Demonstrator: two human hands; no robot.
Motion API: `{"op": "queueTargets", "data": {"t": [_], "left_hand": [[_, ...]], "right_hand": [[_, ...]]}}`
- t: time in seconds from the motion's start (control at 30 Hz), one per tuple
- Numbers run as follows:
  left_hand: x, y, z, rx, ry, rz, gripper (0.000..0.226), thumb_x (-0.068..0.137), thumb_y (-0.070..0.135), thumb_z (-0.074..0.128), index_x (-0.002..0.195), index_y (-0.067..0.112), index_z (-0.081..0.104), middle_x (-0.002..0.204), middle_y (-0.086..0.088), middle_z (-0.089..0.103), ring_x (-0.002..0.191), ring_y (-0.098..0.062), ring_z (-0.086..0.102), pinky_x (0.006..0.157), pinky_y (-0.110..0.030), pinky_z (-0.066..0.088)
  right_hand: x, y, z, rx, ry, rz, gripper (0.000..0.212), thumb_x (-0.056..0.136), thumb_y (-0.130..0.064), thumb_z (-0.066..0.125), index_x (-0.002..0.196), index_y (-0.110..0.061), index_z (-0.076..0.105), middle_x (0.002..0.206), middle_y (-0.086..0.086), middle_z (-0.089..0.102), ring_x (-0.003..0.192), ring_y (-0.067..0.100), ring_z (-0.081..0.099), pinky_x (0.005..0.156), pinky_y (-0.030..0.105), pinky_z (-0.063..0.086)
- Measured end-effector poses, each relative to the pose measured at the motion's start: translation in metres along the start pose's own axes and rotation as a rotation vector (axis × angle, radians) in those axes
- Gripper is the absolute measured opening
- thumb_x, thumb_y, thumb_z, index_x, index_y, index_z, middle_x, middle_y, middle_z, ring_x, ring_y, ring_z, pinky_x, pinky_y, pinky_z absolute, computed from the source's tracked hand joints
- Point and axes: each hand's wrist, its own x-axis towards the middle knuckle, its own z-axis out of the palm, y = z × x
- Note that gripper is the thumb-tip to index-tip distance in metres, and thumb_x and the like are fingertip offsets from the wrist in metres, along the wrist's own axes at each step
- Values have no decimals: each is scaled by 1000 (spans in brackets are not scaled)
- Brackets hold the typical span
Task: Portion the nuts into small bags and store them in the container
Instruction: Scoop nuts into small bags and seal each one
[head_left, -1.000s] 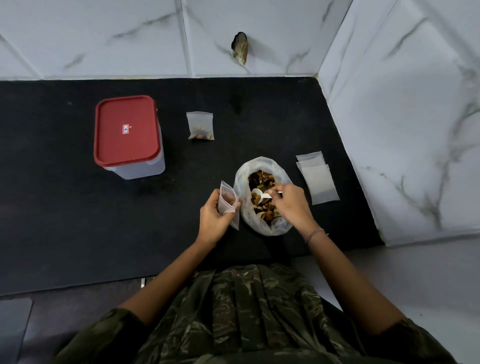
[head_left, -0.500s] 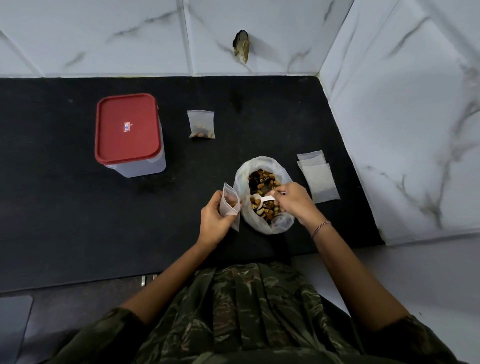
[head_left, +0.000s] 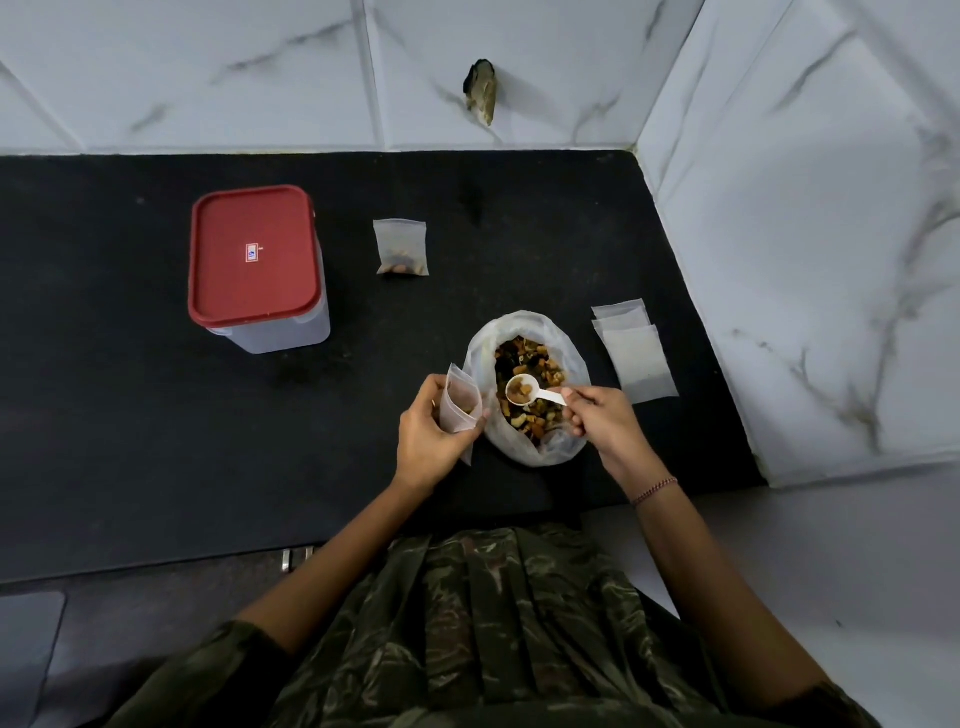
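Over the open nut bag on the desk, the right hand pinches a loaded spoon. The left hand has its grip clamped round a small bag just beside it. Best to bring the spoon's lip inside that mouth before tipping. The lidded container stands well apart.

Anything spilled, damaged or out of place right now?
No spill shows on the black counter. The only oddity is a dark, ragged patch on the back wall, possibly a chip or hole.
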Motion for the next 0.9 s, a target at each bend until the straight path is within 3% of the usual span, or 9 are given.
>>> {"op": "queueTargets", "data": {"t": [0.27, 0.5, 0.63, 0.77, 0.9], "left_hand": [[1, 6, -4, 27, 65, 23, 58, 69, 55, 78, 105, 16, 54, 98, -1, 70, 94, -17, 69, 79, -47, 57], [6, 16, -7, 51, 108, 92, 54, 67, 52, 81, 101, 14, 63, 92, 4, 69, 88, -16, 68, 76, -43, 58], [10, 18, -7, 83, 119, 97, 48, 69, 46, 82, 101, 16, 64, 93, 6, 71, 89, -15, 69, 76, -41, 58], [12, 24, -6, 126, 144, 126, 47, 71, 45, 81, 103, 16, 63, 93, 10, 70, 88, -7, 68, 75, -29, 57], [14, 26, -7, 138, 158, 124, 47, 72, 45, 79, 104, 15, 62, 91, 9, 70, 86, -6, 68, 74, -25, 55]], "right_hand": [[-16, -10, -8, 271, 35, 31, 15, 96, -9, 49, 94, -8, 64, 64, 2, 48, 53, 4, 40, 47, 13, 38], [-43, -37, 2, 332, -38, -94, 14, 95, -12, 53, 96, -13, 67, 62, -3, 51, 51, 2, 45, 49, 13, 40], [-60, -50, 16, 212, -74, -229, 18, 94, -14, 54, 90, -25, 67, 62, -4, 54, 52, 2, 46, 51, 14, 42], [-67, -52, 29, -75, -24, -407, 15, 94, -18, 55, 100, -19, 69, 61, -9, 59, 50, 0, 52, 57, 12, 46], [-70, -49, 39, -348, 93, -666, 18, 92, -13, 57, 105, -12, 70, 76, -10, 65, 65, -5, 58, 70, 7, 46]]}}
